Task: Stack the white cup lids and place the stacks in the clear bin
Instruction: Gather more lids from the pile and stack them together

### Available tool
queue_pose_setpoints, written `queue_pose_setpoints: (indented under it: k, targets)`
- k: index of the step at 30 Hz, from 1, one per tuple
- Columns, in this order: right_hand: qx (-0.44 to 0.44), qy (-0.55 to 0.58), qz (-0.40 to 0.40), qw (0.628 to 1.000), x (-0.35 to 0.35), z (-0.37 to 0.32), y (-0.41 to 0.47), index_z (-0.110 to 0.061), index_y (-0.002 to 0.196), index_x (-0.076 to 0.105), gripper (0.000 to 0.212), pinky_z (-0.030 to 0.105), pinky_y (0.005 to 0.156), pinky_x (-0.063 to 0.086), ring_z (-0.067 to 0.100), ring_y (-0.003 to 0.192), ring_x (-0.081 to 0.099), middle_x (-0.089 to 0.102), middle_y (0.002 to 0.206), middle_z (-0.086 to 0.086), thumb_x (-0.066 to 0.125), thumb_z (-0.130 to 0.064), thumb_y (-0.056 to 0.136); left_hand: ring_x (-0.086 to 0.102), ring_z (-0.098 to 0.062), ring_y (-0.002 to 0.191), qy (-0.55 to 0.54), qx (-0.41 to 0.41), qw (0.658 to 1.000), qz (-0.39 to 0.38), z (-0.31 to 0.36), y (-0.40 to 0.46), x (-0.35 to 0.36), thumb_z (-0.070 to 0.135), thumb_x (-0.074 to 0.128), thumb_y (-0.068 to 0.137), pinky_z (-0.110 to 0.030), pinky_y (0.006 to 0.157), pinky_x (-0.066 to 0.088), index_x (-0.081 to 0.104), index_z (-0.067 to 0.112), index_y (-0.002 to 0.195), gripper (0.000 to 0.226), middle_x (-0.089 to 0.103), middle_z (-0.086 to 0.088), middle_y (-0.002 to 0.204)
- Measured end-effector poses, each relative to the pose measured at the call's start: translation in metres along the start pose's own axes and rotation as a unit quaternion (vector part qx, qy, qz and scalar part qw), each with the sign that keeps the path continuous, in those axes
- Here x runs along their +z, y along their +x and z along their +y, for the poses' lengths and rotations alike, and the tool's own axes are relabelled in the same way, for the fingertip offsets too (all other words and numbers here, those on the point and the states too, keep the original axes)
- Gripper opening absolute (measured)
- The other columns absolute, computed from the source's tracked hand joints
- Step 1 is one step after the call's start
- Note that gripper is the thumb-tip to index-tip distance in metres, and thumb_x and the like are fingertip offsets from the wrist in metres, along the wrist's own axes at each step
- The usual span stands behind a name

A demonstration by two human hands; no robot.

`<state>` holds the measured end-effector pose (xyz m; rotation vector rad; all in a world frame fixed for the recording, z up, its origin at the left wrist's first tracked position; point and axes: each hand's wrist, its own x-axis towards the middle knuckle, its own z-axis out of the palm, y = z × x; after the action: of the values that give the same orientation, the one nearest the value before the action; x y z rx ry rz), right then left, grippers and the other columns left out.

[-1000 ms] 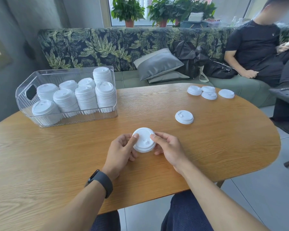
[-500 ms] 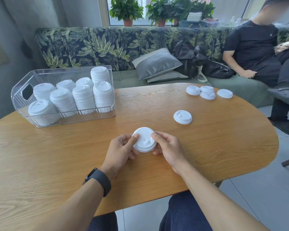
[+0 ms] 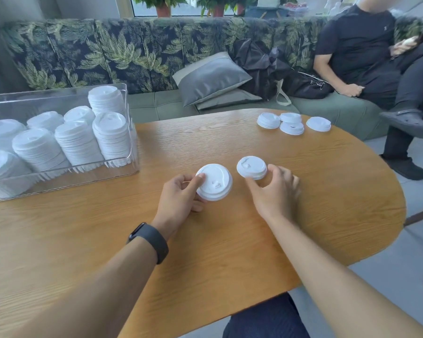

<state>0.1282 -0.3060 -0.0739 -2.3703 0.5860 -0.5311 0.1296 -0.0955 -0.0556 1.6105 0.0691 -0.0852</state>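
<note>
Fingers (image 3: 276, 170) of the right hand (image 3: 275, 193) curl round the lone lid (image 3: 251, 167), thumb low at its near edge, closing on it right where it sits on the surface (image 3: 327, 191) — looks like the grab to bring it over! Left hand (image 3: 181, 198) grips the small stack of lids (image 3: 214, 182), thumb pressed on top and the other fingers tucked beneath, steadying it so the next lid can drop on. Stack and single lid sit near each other, not touching. Four more loose lids (image 3: 292, 123) wait in a cluster at the far edge, well apart from both hands. Off to the left the clear bin (image 3: 130, 147) is packed with tall white stacks (image 3: 110, 135), so this job looks close to finished; my guess is the little stack goes in once the stragglers are collected
</note>
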Motion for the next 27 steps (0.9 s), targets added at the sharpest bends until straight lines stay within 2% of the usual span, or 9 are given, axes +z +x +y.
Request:
queue_pose_setpoints:
  k: [4,9,11,15,18,22,25,27]
  targets:
    - [-0.001,-0.074,-0.03,0.997,0.01,0.0,0.023,-0.021,0.14,0.054,0.084,0.044,0.119,0.018,0.027,0.142,0.031,0.045,0.151,0.001,0.064,-0.078,0.078,0.075,-0.025,0.074,-0.001,0.006,1.0,-0.005,0.004,0.031,0.021,0.036,0.067,0.1,-0.028,0.056,0.06,0.07,0.012,0.108,0.026,0.075,-0.009,0.085]
    - [-0.021,-0.063,-0.037,0.997,0.016,0.001,0.041,-0.035,0.13,0.061,0.072,0.042,0.118,0.023,0.025,0.139,0.034,0.051,0.145,-0.003,0.071,-0.075,0.071,0.075,-0.024,0.07,-0.01,0.006,1.0,0.009,0.007,0.06,0.038,0.034,0.067,0.1,-0.031,0.057,0.059,0.068,0.004,0.111,0.032,0.073,-0.009,0.077]
    - [-0.034,-0.027,-0.032,0.999,0.015,0.001,0.042,-0.038,0.135,0.058,0.074,0.04,0.114,0.03,0.024,0.135,0.039,0.054,0.143,-0.005,0.074,-0.072,0.071,0.074,-0.023,0.067,-0.015,0.011,1.0,0.015,0.007,0.064,0.041,0.032,0.066,0.101,-0.031,0.056,0.057,0.069,0.003,0.11,0.031,0.072,-0.01,0.078]
    - [-0.06,0.138,-0.054,0.987,0.008,0.002,0.034,-0.037,0.143,0.054,0.078,0.039,0.103,0.049,0.014,0.125,0.055,0.062,0.137,-0.013,0.085,-0.052,0.073,0.071,-0.02,0.062,-0.022,0.023,0.999,0.026,0.007,0.063,0.041,0.027,0.062,0.103,-0.029,0.052,0.053,0.071,0.002,0.11,0.027,0.069,-0.004,0.072]
    - [-0.063,0.262,-0.094,0.958,0.0,0.004,0.025,-0.034,0.142,0.055,0.079,0.037,0.103,0.054,0.003,0.122,0.062,0.064,0.133,-0.02,0.09,-0.033,0.071,0.064,-0.018,0.057,-0.02,0.035,0.999,0.033,0.005,0.056,0.039,0.025,0.061,0.104,-0.027,0.05,0.049,0.072,-0.002,0.109,0.029,0.067,-0.002,0.07]
    - [-0.021,0.345,-0.141,0.928,-0.011,0.006,0.014,-0.029,0.146,0.051,0.086,0.031,0.105,0.053,0.002,0.119,0.065,0.065,0.136,-0.01,0.092,-0.01,0.073,0.055,-0.016,0.055,-0.043,0.03,0.998,0.023,-0.001,0.041,0.031,0.026,0.059,0.104,-0.03,0.052,0.045,0.069,-0.008,0.111,0.036,0.058,-0.004,0.068]
    - [0.013,0.365,-0.194,0.911,-0.021,0.0,-0.001,-0.032,0.149,0.043,0.092,0.021,0.092,0.056,0.003,0.104,0.072,0.075,0.12,-0.005,0.092,-0.009,0.075,0.053,-0.017,0.055,-0.065,0.023,0.998,-0.001,-0.002,0.023,0.023,0.027,0.057,0.105,-0.028,0.049,0.043,0.07,0.0,0.102,0.03,0.054,-0.006,0.067]
    - [0.028,0.365,-0.221,0.904,-0.024,-0.006,-0.012,-0.032,0.144,0.046,0.084,0.018,0.085,0.055,0.006,0.1,0.074,0.077,0.111,-0.003,0.089,-0.007,0.076,0.051,-0.02,0.056,-0.068,0.021,0.997,-0.017,-0.004,0.01,0.016,0.03,0.058,0.105,-0.028,0.048,0.04,0.068,0.005,0.095,0.028,0.053,-0.007,0.067]
